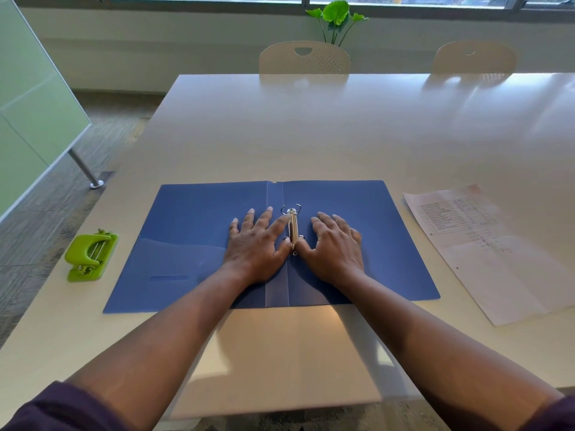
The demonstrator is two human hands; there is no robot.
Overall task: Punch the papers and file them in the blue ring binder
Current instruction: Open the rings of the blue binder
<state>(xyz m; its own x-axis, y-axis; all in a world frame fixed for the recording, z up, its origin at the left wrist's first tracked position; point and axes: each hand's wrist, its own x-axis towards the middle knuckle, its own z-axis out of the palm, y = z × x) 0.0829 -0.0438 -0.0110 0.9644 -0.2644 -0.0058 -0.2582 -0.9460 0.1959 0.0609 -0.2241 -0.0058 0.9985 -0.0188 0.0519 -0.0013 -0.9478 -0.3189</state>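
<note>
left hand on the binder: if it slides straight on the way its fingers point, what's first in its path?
Judging loosely, the left hand points away and slightly right across the open blue ring binder. Its index fingertip already reaches the ring mechanism, so that comes first. Whether it actually touches is unclear.

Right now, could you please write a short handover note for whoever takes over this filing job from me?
Left hand: flat on the blue ring binder, forefinger and thumb at the ring mechanism.
Right hand: on the binder's right side, thumb against the mechanism.
Binder lies open on the table; the far ring looks parted.
Papers lie right of the binder; holes show near their left edge, so they seem punched.
Green hole punch stands left of the binder.
Left: thread the papers onto the rings, close the rings and the binder.
</note>
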